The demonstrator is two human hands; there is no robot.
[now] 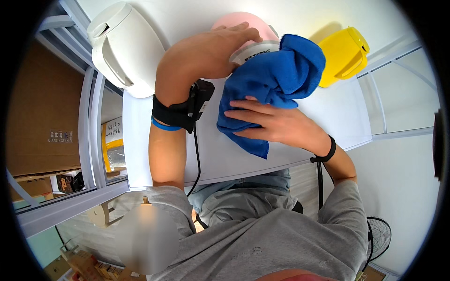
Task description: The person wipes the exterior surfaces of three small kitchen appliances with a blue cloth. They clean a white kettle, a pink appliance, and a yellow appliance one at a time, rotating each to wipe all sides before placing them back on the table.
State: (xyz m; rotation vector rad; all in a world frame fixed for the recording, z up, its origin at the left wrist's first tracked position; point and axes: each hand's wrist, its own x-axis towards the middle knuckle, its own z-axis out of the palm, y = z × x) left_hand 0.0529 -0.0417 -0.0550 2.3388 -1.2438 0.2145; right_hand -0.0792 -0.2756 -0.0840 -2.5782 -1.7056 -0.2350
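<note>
A pink-and-white container (248, 25), probably a jug or kettle, is at the far side of the white table. My left hand (211, 49) lies over its pink top, fingers spread and thumb down its near side. A grey-white band on the container bears writing. Bunched against its front is a blue microfibre cloth (270, 79), which hides much of the lower body. My right hand (270, 119) holds the cloth from the near side, fingers extended across it. One corner of the cloth hangs towards me.
On the white table (225, 154), a white jug (132, 45) stands left and a yellow jug (337, 56) right. A black wrist device (202, 96) trails a cable (197, 158). Metal-framed panels (100, 130) flank the left side, with cardboard boxes (45, 112) beyond. A fan (379, 237) is lower right.
</note>
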